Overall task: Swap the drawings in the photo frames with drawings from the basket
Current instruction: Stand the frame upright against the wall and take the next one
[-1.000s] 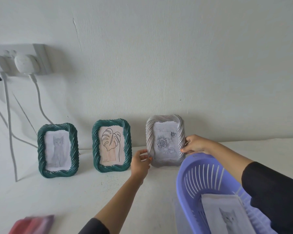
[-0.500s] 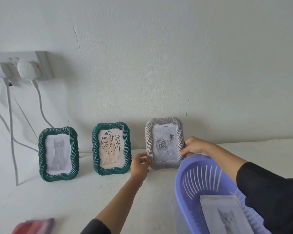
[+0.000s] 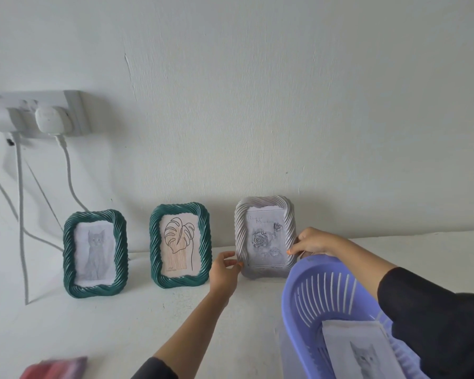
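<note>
Unmoved: left hand (image 3: 225, 272), right hand (image 3: 311, 242) still pinch rope-twisted grey frame (image 3: 266, 201) edges.

Light is soft and fairly bright, coming from beyond my left hand (image 3: 225, 272). The white frame (image 3: 266, 203) beside it throws a faint shadow rightward on the wall (image 3: 257, 105). The red thing (image 3: 54, 369) below-left is blurred.

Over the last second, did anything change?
Nothing visibly moved; only the view shifted slightly. Left hand and right hand still grip the grey frame by its sides. Cat frame, leaf frame, basket and its drawing stayed put.
</note>
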The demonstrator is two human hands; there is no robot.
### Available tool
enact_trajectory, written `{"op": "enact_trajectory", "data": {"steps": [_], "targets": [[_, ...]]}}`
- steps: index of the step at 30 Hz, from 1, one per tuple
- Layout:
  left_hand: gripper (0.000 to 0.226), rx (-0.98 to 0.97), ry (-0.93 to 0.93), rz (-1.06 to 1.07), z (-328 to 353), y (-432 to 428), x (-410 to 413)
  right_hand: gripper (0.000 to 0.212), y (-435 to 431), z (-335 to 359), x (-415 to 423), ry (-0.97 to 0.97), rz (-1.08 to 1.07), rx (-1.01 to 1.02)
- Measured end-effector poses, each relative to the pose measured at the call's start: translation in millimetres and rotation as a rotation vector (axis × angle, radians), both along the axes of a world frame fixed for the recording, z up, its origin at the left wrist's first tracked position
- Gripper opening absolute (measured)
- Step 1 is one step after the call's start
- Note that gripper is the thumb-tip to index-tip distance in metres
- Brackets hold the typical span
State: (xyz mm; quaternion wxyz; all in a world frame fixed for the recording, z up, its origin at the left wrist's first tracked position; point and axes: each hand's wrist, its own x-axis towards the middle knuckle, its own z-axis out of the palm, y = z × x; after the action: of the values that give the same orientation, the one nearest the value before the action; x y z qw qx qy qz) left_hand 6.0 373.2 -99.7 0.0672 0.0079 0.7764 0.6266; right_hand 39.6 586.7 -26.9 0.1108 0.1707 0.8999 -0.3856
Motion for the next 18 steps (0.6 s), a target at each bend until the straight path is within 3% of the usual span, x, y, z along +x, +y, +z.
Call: {"op": "enact_trajectory", "data": {"steps": [6,16,18], "targets": [[0.033,-0.170,0.108,0.067,19.5,-6.9,4.3,0.042,-6.6,17.9,9.4,-0.010,-0.017,0.221],[0.035,-0.379,0.351,-0.033,58.9,-26.0,33.6,0.033,-54.6,40.7,45.9,0.250,-0.037,0.530],[0.036,-0.413,0.370,-0.074,63.9,-32.7,43.3,0.042,-69.5,43.5,56.4,0.270,-0.022,0.593]]}}
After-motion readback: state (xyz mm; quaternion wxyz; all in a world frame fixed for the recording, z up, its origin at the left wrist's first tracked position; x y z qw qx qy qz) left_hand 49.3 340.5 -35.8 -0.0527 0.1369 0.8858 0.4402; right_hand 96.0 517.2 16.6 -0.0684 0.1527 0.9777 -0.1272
